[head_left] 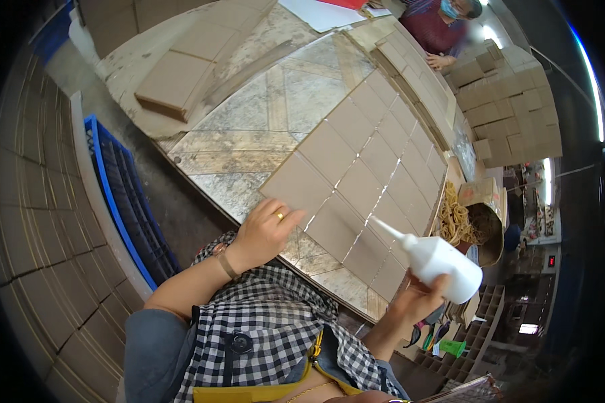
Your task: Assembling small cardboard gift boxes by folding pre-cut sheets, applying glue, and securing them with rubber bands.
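Note:
My left hand (265,232), with a ring on one finger, presses on the near corner of a brown cardboard square (297,185) at the table edge. That square belongs to a grid of several cardboard squares (376,158) laid side by side on the table (249,127). My right hand (420,295) is closed around a white squeeze bottle (440,262). The bottle's pointed nozzle (383,227) is aimed at the squares in the nearest rows.
A stack of cardboard sheets (175,80) lies at the far left of the table. Another person (444,27) works at the far end. A blue crate (124,195) stands on the floor to the left. A bowl of rubber bands (467,225) sits at the right.

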{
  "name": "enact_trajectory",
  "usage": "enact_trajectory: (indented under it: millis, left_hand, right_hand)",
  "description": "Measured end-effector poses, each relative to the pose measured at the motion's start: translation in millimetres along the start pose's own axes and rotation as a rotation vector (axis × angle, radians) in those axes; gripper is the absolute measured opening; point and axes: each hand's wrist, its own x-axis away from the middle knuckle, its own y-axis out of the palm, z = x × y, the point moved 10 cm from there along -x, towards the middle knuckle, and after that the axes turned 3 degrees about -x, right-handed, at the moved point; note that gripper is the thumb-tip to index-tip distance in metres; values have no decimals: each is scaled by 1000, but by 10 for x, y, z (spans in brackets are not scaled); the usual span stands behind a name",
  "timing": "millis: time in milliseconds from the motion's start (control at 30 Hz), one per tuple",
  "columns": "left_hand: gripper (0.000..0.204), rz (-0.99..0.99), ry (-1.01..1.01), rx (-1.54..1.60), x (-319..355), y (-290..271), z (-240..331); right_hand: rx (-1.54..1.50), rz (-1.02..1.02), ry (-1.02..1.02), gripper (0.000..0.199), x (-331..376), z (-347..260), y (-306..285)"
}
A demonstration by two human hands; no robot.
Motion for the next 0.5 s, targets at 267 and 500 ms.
enact_trajectory:
  millis: [267,500]
  left_hand:
    - [29,-94,-68,-51,-72,78,44]
    - [21,-133,-84,-107,-154,144,68]
  right_hand:
    - [-19,321,74,54,-1068,-95,-1200]
    - [237,336,-230,51,-1944,-160,-912]
